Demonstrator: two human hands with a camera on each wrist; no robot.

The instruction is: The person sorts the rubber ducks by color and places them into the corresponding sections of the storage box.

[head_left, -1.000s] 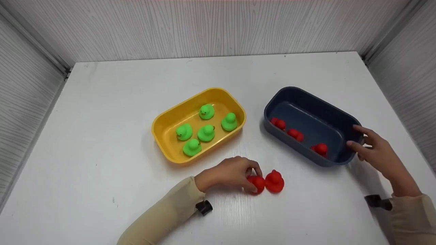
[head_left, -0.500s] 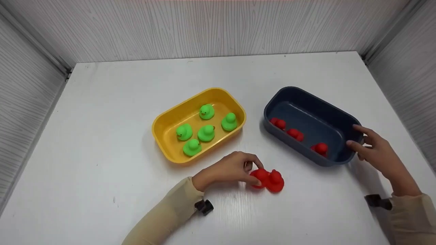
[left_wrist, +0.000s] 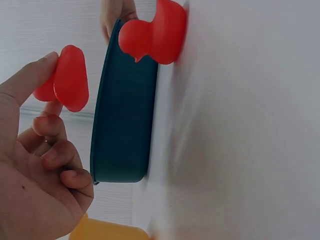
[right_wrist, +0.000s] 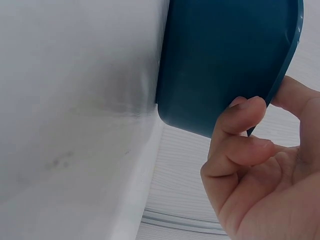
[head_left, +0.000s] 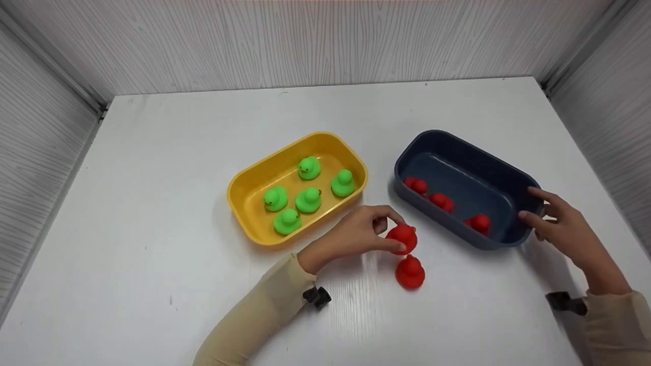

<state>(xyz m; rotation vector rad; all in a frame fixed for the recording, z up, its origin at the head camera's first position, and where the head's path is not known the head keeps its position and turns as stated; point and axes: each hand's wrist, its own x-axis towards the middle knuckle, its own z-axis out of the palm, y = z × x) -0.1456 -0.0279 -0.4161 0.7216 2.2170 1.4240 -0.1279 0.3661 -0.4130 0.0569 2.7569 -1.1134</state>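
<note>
Between thumb and finger, my left hand (head_left: 358,232) pinches a red toy duck (head_left: 403,239); the left wrist view shows this duck (left_wrist: 71,79) raised off the table. A second red duck (head_left: 410,273) sits on the table just below it in the head view. My right hand (head_left: 564,223) grips the right end of the dark blue bin (head_left: 465,226), fingers and thumb on either side of the wall, as the right wrist view shows on the bin (right_wrist: 225,55). Several red ducks (head_left: 440,202) lie inside along the bin's near side.
A yellow bin (head_left: 254,231) holding several green ducks (head_left: 308,200) stands left of the blue bin. The white table (head_left: 152,284) is bounded by grey wood-grain panels (head_left: 315,46) at the back and sides.
My left hand has lifted its red duck and carried it up and right, away from the duck on the table. The right hand has stayed on the blue bin.
</note>
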